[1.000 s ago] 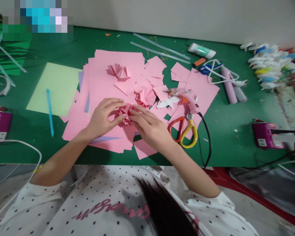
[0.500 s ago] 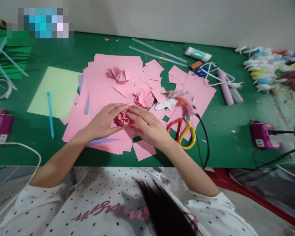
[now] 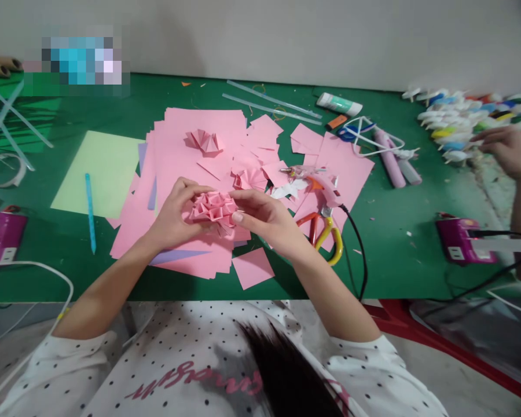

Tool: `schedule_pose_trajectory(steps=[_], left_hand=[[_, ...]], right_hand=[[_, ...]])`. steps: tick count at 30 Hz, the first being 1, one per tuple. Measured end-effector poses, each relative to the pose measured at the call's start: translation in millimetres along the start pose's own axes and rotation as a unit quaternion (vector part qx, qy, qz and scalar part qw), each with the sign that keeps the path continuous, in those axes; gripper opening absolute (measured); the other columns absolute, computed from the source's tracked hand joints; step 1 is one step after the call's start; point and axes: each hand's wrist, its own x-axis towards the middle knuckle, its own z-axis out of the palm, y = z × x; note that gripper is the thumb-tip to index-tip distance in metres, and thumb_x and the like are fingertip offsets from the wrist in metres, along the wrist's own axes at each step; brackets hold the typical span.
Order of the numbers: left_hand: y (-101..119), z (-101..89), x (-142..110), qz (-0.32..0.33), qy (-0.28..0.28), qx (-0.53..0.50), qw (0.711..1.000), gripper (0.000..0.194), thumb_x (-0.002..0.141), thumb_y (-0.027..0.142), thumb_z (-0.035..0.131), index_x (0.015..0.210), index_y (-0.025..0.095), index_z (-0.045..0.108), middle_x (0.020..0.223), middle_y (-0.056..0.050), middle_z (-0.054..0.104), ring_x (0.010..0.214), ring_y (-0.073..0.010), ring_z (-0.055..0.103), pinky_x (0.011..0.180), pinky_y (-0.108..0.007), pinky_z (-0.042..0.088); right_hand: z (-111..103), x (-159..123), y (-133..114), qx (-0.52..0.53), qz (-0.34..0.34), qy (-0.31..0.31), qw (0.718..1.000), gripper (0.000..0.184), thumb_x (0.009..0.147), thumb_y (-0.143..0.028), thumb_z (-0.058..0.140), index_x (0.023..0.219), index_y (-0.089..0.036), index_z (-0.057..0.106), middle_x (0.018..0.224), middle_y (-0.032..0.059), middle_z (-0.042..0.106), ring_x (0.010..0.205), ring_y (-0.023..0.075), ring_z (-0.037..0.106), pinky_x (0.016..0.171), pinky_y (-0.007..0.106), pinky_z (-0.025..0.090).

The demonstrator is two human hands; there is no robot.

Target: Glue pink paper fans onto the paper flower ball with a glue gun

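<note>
A: where's the folded pink ball (image 3: 215,207) rn?

B: over the near part of the pink paper stack (image 3: 173,150), btwn both hands. left hand (image 3: 180,211) curls round one side, fingers along the back, thumb low. right hand (image 3: 267,220) pinches the other side w/ thumb in front & index behind; can't tell what its other fingers do tbh.

A: what else is lying around?

B: folded fan (image 3: 205,143) on the stack's far part, second folded piece (image 3: 248,178) nr its R edge, just beyond the right hand. R of the stack there's a pink glue gun (image 3: 327,186) on loose pink paper, white scrap (image 3: 289,189) by its nozzle, scissors (image 3: 338,246) w/ blades hidden. glue stick (image 3: 338,105) + clear rods (image 3: 269,110) past the stack's far R corner. L of it, pale green sheet (image 3: 113,174) w/ blue pen (image 3: 90,214) poking over the near edge. well R of it, heap of white/coloured bits (image 3: 455,124), someone else's hand (image 3: 506,152) right there.

A: & surface/room?

B: green tabletop (image 3: 395,255) under the stack, tiny scraps here & there. purple box (image 3: 460,237) well to its R, another well L. plain pale wall (image 3: 286,43) behind it, red frame (image 3: 395,321) lower R, below table level.
</note>
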Motion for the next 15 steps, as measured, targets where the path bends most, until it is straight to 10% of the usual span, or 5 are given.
schedule_pose_trajectory(steps=[8,15], left_hand=[[4.0,2.4,2.4,-0.040,0.015,-0.128,0.991,0.064,0.069,0.046,0.096,0.112,0.023,0.054,0.113,-0.006,0.069,0.101,-0.0198,0.072,0.083,-0.033,0.062],[2.5,3.2,1.5,0.020,0.067,-0.079,0.994,0.068,0.073,0.047,0.093,0.127,0.025,0.058,0.116,-0.004,0.064,0.100,-0.0181,0.071,0.086,-0.032,0.062]], right_hand=[[15.1,-2.8,8.1,-0.096,-0.070,0.033,0.992,0.071,0.069,-0.043,0.097,0.128,-0.029,0.061,0.137,0.0079,0.072,0.130,0.0256,0.069,0.117,0.049,0.057],[25.4,-1.2,16.5,-0.191,-0.162,0.128,0.960,0.046,0.080,-0.031,0.081,0.122,-0.028,0.061,0.123,0.0059,0.077,0.110,0.0226,0.075,0.099,0.043,0.064]])
